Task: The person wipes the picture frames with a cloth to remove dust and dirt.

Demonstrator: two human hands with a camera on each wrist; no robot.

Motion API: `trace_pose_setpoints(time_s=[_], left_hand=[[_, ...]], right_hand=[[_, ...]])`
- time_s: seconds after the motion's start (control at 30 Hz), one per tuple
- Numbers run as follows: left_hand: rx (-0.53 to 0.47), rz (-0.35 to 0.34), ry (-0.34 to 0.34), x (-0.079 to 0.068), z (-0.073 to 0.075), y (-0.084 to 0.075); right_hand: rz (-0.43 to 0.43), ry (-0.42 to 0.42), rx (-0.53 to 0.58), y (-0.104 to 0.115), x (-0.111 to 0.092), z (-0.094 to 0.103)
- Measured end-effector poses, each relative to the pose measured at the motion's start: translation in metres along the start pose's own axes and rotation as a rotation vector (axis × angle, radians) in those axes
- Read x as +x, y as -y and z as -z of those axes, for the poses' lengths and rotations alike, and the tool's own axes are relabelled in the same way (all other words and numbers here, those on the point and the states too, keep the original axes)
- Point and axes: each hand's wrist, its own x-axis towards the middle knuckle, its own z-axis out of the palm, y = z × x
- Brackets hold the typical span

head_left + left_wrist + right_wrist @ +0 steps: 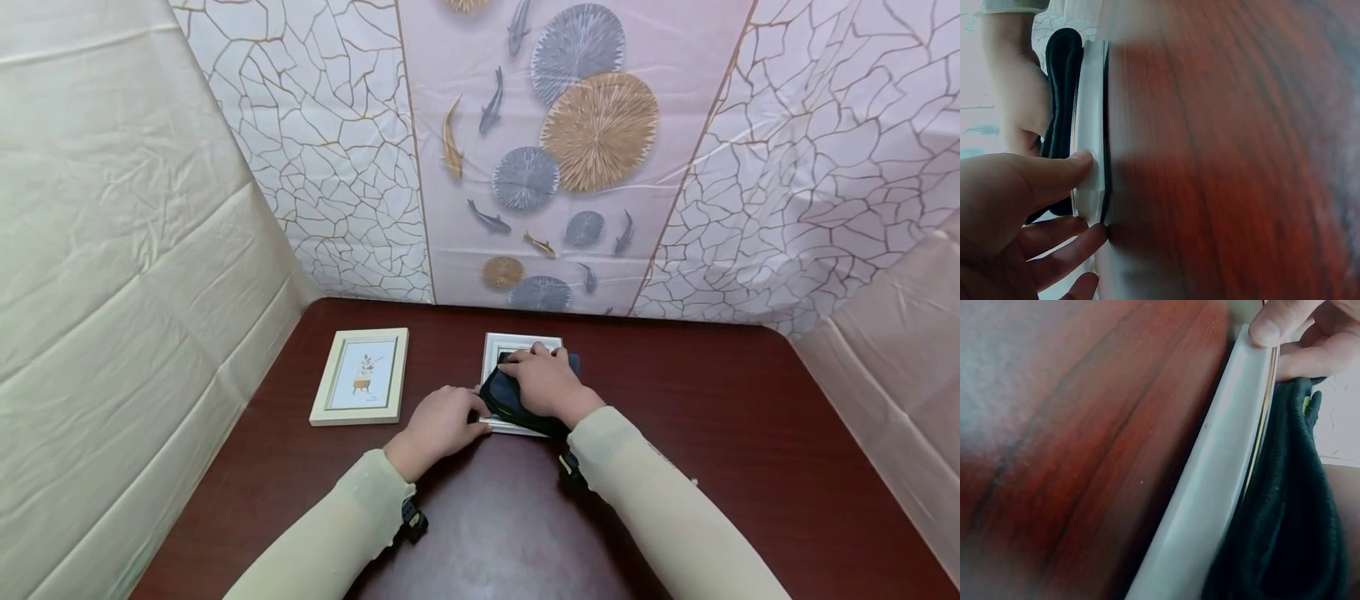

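Observation:
A picture frame [522, 342] with a white-silver border lies on the table, largely covered by a folded dark cloth [510, 398]. My left hand [444, 421] holds its near left corner. In the left wrist view, the left thumb [1082, 161] rests on the frame's pale side, with fingers around the corner. On top of the frame, my right hand [543, 382] grips the cloth and presses it down. The cloth [1285, 506] fills the lower right of the right wrist view, beside the frame's long white edge [1210, 469]. The picture under the cloth is mostly hidden.
To the left lies a second, cream-bordered picture frame [397, 375] showing a potted plant. Both frames are on a dark red-brown wooden table [697, 392]. Patterned cloth walls [480, 275] stand behind the table and at both sides.

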Motion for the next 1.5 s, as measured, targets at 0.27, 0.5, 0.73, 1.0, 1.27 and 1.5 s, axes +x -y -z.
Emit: trace_pose_setpoints(time_s=[0.27,0.5,0.73,1.0,1.27,1.5], left_hand=[[-0.007,-0.008,-0.008,-0.001,0.0,-0.001],[0.024,-0.015,-0.022,-0.001,0.0,0.0],[0.036,-0.018,-0.024,-0.002,0.001,-0.001],[-0.005,0.026,0.0,-0.004,0.001,-0.007],[0.037,0.032,-0.004,-0.003,0.001,-0.01],[0.04,0.029,-0.008,-0.003,0.002,-0.008]], right_hand=[[0.024,0.002,-0.002,0.008,-0.014,0.003],[0.049,0.009,-0.008,0.016,-0.028,0.006],[0.093,0.028,0.006,0.023,-0.043,0.011],[0.116,0.011,-0.054,0.025,-0.061,0.01],[0.096,0.0,-0.13,0.015,-0.069,0.008],[0.052,0.009,-0.171,-0.002,-0.065,0.007]])
